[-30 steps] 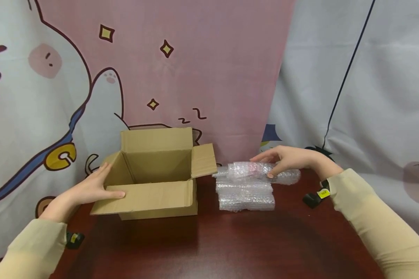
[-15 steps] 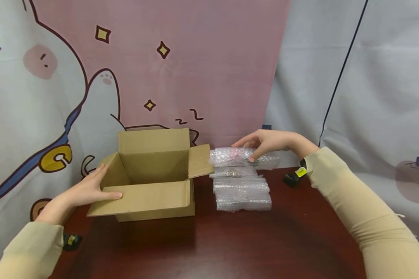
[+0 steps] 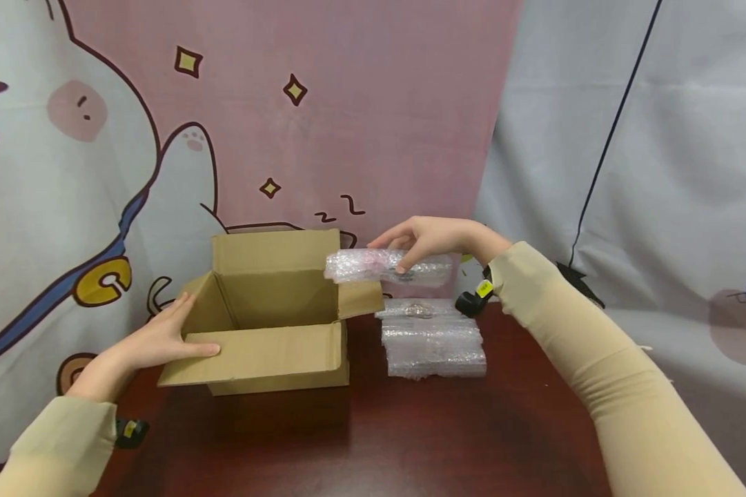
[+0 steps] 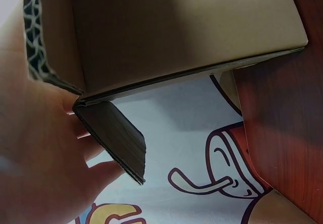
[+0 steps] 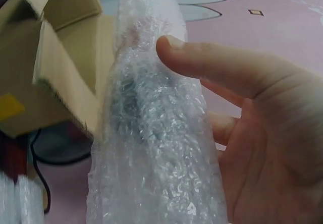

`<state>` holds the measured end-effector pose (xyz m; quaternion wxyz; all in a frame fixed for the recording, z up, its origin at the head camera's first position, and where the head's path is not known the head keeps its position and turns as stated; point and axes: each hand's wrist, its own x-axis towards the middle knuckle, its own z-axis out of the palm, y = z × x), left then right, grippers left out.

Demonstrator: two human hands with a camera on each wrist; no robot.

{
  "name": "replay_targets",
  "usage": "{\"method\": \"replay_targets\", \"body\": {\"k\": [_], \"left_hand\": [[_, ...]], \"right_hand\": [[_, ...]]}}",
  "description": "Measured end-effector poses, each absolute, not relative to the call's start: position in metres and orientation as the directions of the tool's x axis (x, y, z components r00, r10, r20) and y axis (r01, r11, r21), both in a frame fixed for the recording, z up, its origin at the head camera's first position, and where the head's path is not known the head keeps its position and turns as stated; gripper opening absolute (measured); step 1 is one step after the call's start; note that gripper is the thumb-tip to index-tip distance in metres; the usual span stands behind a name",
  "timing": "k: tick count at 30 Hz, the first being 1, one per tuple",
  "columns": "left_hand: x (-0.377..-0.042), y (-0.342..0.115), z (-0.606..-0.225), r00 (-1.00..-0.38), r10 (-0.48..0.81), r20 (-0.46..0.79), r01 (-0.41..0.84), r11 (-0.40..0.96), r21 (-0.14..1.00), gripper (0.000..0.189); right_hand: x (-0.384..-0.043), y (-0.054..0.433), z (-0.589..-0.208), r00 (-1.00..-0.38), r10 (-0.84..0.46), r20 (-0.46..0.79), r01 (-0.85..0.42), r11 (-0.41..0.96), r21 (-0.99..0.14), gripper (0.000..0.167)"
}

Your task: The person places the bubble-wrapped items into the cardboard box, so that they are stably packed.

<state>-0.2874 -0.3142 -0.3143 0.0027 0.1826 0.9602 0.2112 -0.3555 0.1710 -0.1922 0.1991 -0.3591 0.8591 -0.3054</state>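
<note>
Raised off the table, a bubble-wrapped bundle point(image 3: 354, 266) is pinched between the thumb and fingers of my right hand point(image 3: 444, 236); something pink and something dark show through the wrap. Its left end overlaps the right flap of the open cardboard box point(image 3: 279, 379) in the head view. My left hand point(image 3: 152, 342) rests at the box's left front corner, thumb straight along the front flap point(image 3: 267, 353) and fingers along the left flap point(image 3: 201, 297). In the left wrist view those fingers point(image 4: 103, 176) reach past a flap's edge. More bubble-wrapped bundles point(image 3: 435, 338) lie right of the box.
The box stands on a dark red-brown table point(image 3: 410, 435), its flaps spread outward. A printed curtain point(image 3: 397, 124) hangs close behind the table. A black wrist camera point(image 3: 472, 301) sits under the right wrist, above the remaining bundles.
My right hand has lifted the bubble-wrapped bundle from the back of the pile and carried it left to the box's right flap. The left hand and box have stayed in place.
</note>
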Motion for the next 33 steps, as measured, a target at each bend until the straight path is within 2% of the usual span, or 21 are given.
{"method": "replay_targets", "body": {"k": [20,33], "left_hand": [[-0.286,-0.315,-0.31,-0.928,0.364,0.08,0.365,0.843,0.395,0.117],[-0.282,-0.315,-0.312,-0.929,0.362,0.077,0.362,0.846,0.392,0.117]], "right_hand": [[-0.364,0.084,-0.187,-0.67,-0.741,-0.034,-0.607,0.575,-0.549,0.062],[-0.369,0.042,-0.2,-0.672,-0.739,0.034,-0.627,0.544,-0.557,0.063]]}}
